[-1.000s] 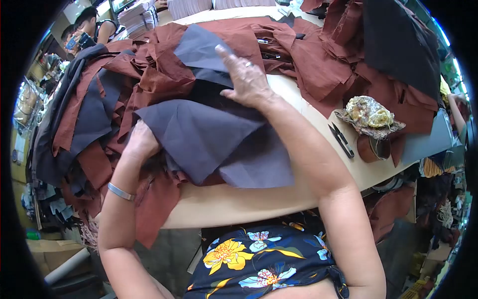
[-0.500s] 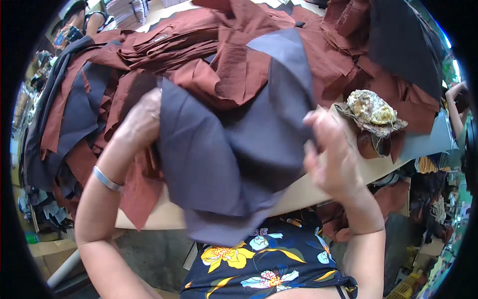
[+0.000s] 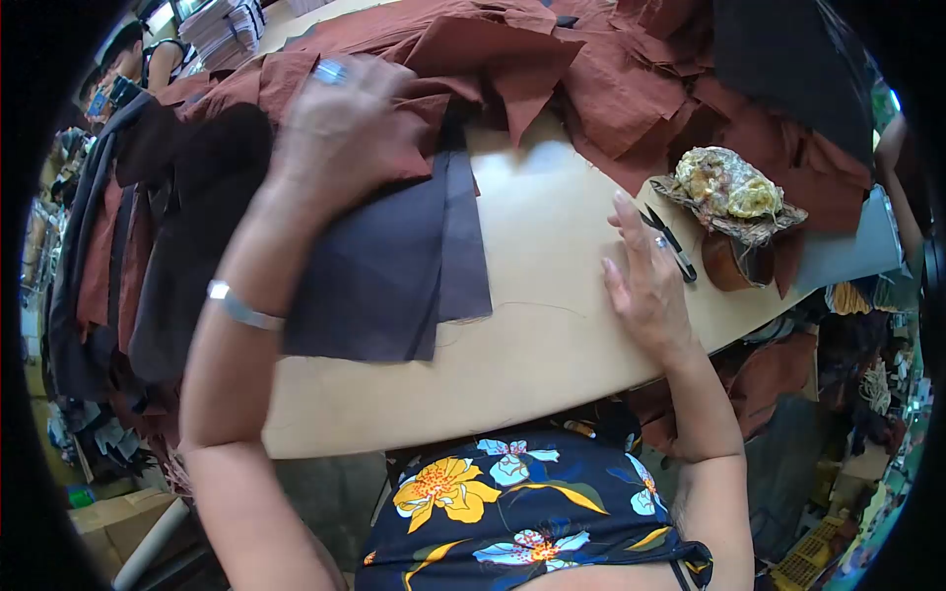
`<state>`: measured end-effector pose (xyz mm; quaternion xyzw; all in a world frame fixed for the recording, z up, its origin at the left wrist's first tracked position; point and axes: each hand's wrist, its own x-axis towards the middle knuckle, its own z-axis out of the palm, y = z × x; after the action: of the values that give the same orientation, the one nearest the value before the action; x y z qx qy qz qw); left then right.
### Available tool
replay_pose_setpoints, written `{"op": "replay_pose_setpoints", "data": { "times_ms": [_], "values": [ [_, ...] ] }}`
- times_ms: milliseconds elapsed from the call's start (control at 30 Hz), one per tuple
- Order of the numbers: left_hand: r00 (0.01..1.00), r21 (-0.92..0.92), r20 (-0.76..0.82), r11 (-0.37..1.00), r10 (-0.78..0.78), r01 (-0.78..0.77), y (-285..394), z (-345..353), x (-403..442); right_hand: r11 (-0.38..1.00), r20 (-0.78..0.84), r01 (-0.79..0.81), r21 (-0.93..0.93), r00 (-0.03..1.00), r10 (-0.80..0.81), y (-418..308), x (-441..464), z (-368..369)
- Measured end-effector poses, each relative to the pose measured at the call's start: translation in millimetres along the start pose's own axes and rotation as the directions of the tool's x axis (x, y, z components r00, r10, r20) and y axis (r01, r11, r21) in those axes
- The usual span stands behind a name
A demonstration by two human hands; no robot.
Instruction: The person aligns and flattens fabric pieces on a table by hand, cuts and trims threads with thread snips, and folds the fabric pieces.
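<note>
My left hand (image 3: 340, 138), wearing a ring and a bracelet at the wrist, is smeared by motion above the reddish-brown cloth pieces (image 3: 493, 59). Whether its fingers hold anything cannot be made out. Beneath that forearm, dark grey-purple cloth panels (image 3: 379, 266) lie flat on the pale table (image 3: 532, 345). My right hand (image 3: 645, 281) is open at the table's right side, fingers apart and nothing in them. Just beside its fingers lies a pair of small dark thread snips (image 3: 672, 244).
A bundle of yellowish-white tangled fibre (image 3: 729, 187) sits on the right, by a brown round holder (image 3: 737, 264). Dark cloth (image 3: 788, 89) drapes at the upper right, and more dark cloth (image 3: 197, 217) hangs over the left edge. Another person (image 3: 148, 59) is at the far left.
The dark cloth held up between my hands is now away from the right hand, with dark panels flat at left. My left hand moved up and away; the snips and bare tabletop came into view.
</note>
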<state>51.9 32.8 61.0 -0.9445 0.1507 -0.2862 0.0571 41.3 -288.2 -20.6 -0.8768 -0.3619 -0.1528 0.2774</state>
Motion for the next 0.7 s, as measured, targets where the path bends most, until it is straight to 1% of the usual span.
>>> {"op": "replay_pose_setpoints", "data": {
  "times_ms": [33, 67, 100, 167, 200, 267, 300, 367, 467, 533, 567, 600, 633, 667, 700],
  "values": [
    [0.974, -0.041, 0.193, 0.991, -0.114, 0.124, 24.1, 13.7, 2.4, 0.999, 0.008, 0.021, 0.028, 1.000, -0.021, 0.2, 4.7, 2.1],
    [0.961, 0.018, 0.235, 0.989, -0.148, 0.148, 34.1, 39.6, -1.2, 0.998, 0.018, 0.038, 0.059, 0.999, -0.039, 0.3, 8.8, 4.5],
    [0.971, -0.045, 0.189, 0.986, -0.148, 0.159, 35.0, 66.4, -7.8, 0.994, 0.023, 0.059, 0.088, 0.998, -0.061, 0.6, 13.8, 7.2],
    [0.979, -0.104, 0.106, 0.977, -0.174, 0.185, 25.7, 99.2, -13.9, 0.989, 0.020, 0.131, 0.063, 0.991, -0.133, 0.8, 23.8, 13.7],
    [0.983, -0.176, 0.111, 0.971, -0.145, 0.163, 22.2, 96.9, -17.0, 0.985, 0.022, 0.164, 0.052, 0.986, -0.165, 0.3, 28.2, 17.5],
    [0.989, -0.317, 0.118, 0.941, -0.085, 0.119, 17.5, 86.2, -23.7, 0.971, -0.029, 0.239, 0.033, 0.971, -0.238, -2.2, 43.2, 23.8],
    [0.989, -0.356, 0.144, 0.932, -0.024, 0.074, 19.2, 76.8, -29.5, 0.961, -0.056, 0.274, 0.024, 0.961, -0.273, -3.6, 50.5, 27.5],
    [0.977, -0.432, 0.191, 0.902, 0.097, -0.005, 26.4, 51.0, -48.1, 0.951, -0.080, 0.302, -0.061, 0.949, -0.306, -7.0, 62.6, 38.3],
    [0.953, -0.491, 0.288, 0.869, 0.094, 0.063, 35.1, 18.2, -76.8, 0.925, -0.079, 0.346, -0.160, 0.929, -0.361, 5.4, 78.6, 53.3],
    [0.939, -0.485, 0.335, 0.868, 0.073, 0.105, 32.8, -0.4, -90.1, 0.913, -0.057, 0.358, -0.194, 0.925, -0.375, 12.8, 83.7, 55.3],
    [0.932, -0.481, 0.358, 0.867, 0.063, 0.127, 30.3, -9.4, -97.1, 0.908, -0.084, 0.381, -0.172, 0.913, -0.399, 14.1, 82.1, 51.3],
    [0.918, -0.427, 0.394, 0.892, 0.032, 0.152, 27.1, -17.6, -104.4, 0.902, -0.113, 0.404, -0.152, 0.900, -0.422, 15.0, 80.9, 45.4],
    [0.918, -0.361, 0.397, 0.917, -0.015, 0.171, 24.3, -24.6, -111.2, 0.894, -0.141, 0.428, -0.132, 0.885, -0.445, 13.3, 81.0, 39.7],
    [0.916, -0.294, 0.397, 0.937, -0.060, 0.189, 21.4, -31.1, -117.8, 0.901, -0.211, 0.430, -0.061, 0.877, -0.433, 6.2, 79.6, 32.6],
    [0.914, -0.225, 0.394, 0.953, -0.103, 0.204, 17.9, -36.2, -123.1, 0.915, -0.154, 0.401, -0.047, 0.902, -0.403, 0.2, 73.1, 27.4]
  ]
}}
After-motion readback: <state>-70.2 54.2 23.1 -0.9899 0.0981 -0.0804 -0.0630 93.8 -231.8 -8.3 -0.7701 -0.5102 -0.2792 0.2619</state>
